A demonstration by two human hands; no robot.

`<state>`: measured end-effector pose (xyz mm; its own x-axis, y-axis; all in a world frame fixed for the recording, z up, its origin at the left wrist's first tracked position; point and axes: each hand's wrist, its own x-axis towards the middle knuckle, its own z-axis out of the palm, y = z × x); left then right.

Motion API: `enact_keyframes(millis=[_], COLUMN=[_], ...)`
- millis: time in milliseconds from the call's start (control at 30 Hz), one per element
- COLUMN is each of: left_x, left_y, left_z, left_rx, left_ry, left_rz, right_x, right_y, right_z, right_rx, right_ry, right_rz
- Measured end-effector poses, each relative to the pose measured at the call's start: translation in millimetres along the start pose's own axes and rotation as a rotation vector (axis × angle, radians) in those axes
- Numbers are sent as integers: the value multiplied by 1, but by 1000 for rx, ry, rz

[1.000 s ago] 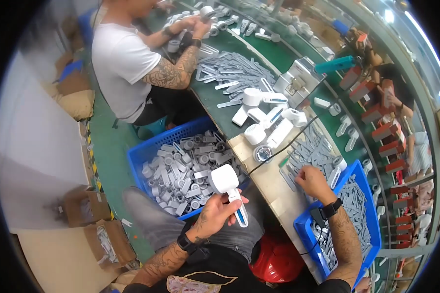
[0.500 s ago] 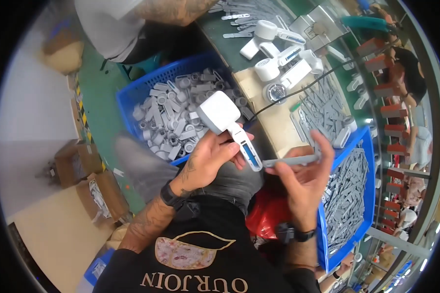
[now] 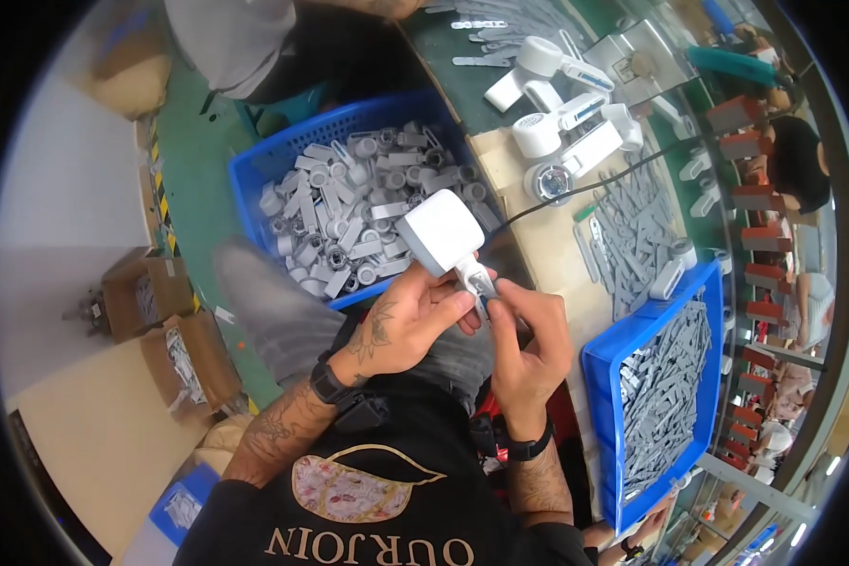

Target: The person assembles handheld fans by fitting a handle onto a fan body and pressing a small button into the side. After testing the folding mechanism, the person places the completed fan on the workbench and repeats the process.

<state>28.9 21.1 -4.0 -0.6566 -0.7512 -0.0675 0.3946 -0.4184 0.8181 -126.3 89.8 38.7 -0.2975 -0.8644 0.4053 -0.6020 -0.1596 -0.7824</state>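
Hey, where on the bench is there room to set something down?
On the beige board, a bare patch lies between the black cable, loose gray strips and blue tray. It's crowded around the white assemblies and inside the tray.

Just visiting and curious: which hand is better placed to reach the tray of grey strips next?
Probably the right hand: it is nearer the blue tray of grey strips, while the left hand grips the white gadget.

A black short-sleeved cloth shirt [image 3: 245,519] is showing a gold-edged patterned patch [image 3: 349,488] and pale lettering [image 3: 379,547]; faded grey trousers [image 3: 288,311] are showing past it; black wristbands [image 3: 328,379] are circling both dark-tattooed forearms [image 3: 272,429].
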Motion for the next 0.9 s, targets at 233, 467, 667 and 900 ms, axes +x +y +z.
enact_keyframes(millis=[233, 467, 667, 900], left_x=[4, 5, 10, -7], left_y=[4, 12, 3, -5], left_z=[-1, 0, 6, 8], left_rx=[65, 102, 141, 191], left_ry=[-12, 2, 55, -59], left_rz=[6, 39, 45, 98], right_x=[2, 3, 3, 17], right_y=[1, 3, 3, 3], right_z=[3, 2, -2, -22], right_rx=[-223, -311, -335, 315], right_ry=[-31, -68, -93, -363], right_rz=[-146, -230, -212, 231])
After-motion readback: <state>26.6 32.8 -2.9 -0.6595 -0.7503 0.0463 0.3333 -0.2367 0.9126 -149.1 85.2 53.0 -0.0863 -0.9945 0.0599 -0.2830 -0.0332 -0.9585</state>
